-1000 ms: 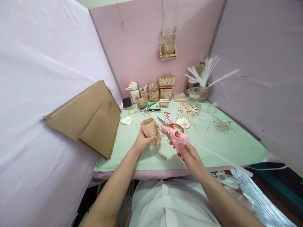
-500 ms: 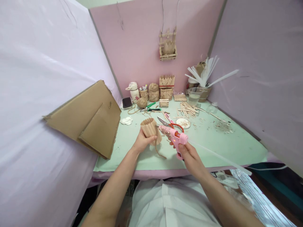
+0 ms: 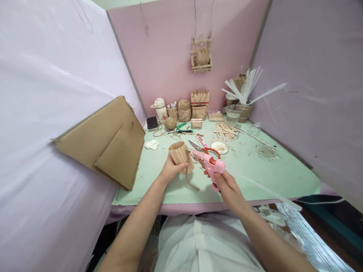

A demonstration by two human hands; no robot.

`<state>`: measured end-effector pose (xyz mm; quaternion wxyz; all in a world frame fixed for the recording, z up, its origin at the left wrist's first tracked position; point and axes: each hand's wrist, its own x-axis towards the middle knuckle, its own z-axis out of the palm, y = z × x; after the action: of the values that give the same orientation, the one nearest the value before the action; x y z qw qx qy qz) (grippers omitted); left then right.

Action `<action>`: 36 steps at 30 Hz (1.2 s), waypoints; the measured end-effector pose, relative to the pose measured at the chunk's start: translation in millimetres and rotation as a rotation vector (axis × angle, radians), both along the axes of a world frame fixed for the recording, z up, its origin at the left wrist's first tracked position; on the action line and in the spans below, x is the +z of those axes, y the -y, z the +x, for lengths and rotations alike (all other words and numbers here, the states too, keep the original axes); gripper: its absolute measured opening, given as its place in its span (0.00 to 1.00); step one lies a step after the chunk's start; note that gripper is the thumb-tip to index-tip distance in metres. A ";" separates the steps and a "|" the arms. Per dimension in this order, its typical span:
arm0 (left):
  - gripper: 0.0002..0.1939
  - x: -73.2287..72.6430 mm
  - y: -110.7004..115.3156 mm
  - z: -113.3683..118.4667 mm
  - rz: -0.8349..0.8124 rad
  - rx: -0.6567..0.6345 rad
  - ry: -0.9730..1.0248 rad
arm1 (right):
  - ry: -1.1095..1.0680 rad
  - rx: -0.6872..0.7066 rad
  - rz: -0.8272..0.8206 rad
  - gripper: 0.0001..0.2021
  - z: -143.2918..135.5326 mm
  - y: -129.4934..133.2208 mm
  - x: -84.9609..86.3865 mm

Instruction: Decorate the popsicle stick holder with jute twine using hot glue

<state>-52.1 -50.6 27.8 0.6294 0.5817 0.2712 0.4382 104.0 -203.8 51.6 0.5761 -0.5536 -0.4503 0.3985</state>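
Note:
My left hand (image 3: 172, 168) is closed around a tilted round cup made of wooden craft sticks (image 3: 179, 154), its open end facing up. A short length of twine (image 3: 192, 184) hangs from the cup's lower side. In my right hand (image 3: 227, 185) is a pink hot glue gun (image 3: 211, 166), with a small light glowing on its body. The gun's nozzle is at the cup's right side; whether it touches is too small to tell. A long clear glue stick (image 3: 266, 190) trails from the back of the gun. Behind the gun lie orange-handled scissors (image 3: 213, 152).
Loose craft sticks (image 3: 225, 130), a white dish (image 3: 219, 147) and green-handled pliers (image 3: 184, 131) lie farther back. Twine balls (image 3: 170, 123), stick-built containers (image 3: 200, 102) and a bottle (image 3: 160, 109) line the wall. Folded cardboard (image 3: 113, 139) leans at left; glue sticks (image 3: 249, 85) stand in a pot at right.

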 end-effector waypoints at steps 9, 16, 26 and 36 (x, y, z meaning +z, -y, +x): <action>0.40 -0.6 -0.4 0.0 0.002 0.000 -0.001 | 0.008 0.003 0.000 0.26 -0.2 0.2 1.0; 0.42 -3.5 -2.4 0.1 0.029 0.002 -0.015 | 0.001 -0.004 -0.009 0.28 0.2 -0.1 1.4; 0.40 -0.4 -0.8 0.6 0.035 -0.025 -0.006 | 0.003 0.016 -0.010 0.28 -1.1 0.2 1.5; 0.42 0.1 -1.1 0.4 0.047 -0.025 -0.016 | 0.041 0.029 -0.011 0.29 -2.4 1.3 2.8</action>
<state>-51.8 -49.5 27.8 0.6187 0.6031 0.2589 0.4319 101.5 -205.1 54.4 0.5579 -0.5583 -0.4678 0.3978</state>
